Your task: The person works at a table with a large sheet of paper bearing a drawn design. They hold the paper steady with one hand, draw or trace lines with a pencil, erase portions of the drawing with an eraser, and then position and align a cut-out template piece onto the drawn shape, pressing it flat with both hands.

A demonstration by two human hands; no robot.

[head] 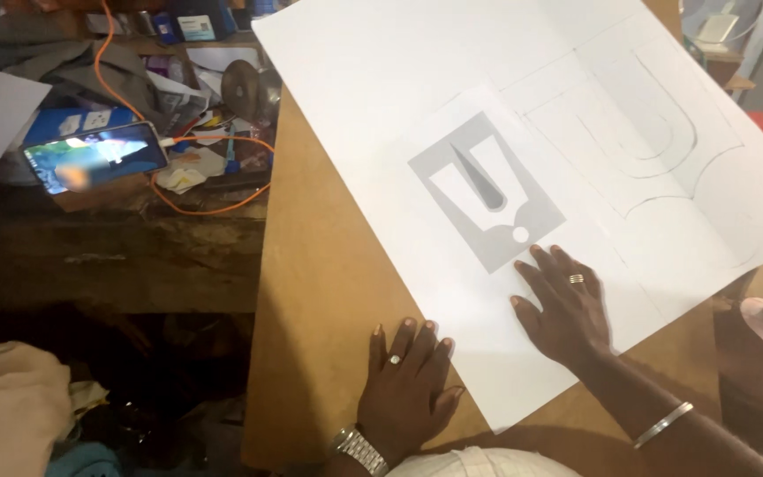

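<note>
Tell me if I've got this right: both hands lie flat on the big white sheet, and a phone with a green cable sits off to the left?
Nearly. In the head view, the left hand and right hand do lie flat on the white sheet, and the phone is at left, but its cable is orange, not green.

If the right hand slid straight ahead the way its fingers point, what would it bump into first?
Probably the grey printed square with the white shape. The right hand lies flat on the large white paper sheet, its fingertips almost at that print's edge.
</note>
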